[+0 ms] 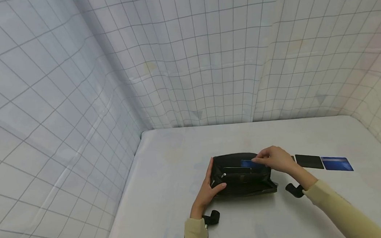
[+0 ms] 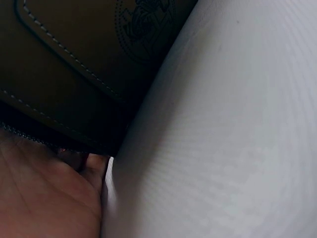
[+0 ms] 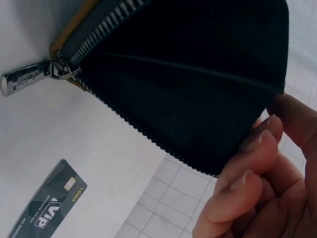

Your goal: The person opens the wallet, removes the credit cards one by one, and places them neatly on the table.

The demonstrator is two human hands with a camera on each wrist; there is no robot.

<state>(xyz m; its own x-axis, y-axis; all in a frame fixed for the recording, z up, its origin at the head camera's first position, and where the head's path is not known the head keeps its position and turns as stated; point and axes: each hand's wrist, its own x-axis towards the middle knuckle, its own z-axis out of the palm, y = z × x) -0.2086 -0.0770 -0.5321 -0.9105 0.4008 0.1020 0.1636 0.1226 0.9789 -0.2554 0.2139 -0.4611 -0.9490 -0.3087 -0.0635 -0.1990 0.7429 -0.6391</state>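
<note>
A black zip wallet (image 1: pixel 243 179) stands open on the white table, its inner pockets showing. My left hand (image 1: pixel 205 192) grips its left end, thumb over the front edge and fingers along the far side. A blue card (image 1: pixel 246 163) sticks up from a pocket, and my right hand (image 1: pixel 275 159) pinches its upper right corner. In the left wrist view the outer leather (image 2: pixel 64 74) has pale stitching and a round stamped emblem. The right wrist view shows the dark side fold, a metal zip pull (image 3: pixel 27 78) and curled fingers (image 3: pixel 237 191); the pinched card is hidden there.
Right of the wallet a black card (image 1: pixel 309 161) and another blue card (image 1: pixel 337 164) lie flat in a row, with a further card partly behind my right hand. A dark card (image 3: pixel 49 203) reads "Vip". Grid-patterned white curtains (image 1: pixel 190 60) surround the table (image 1: pixel 169 193).
</note>
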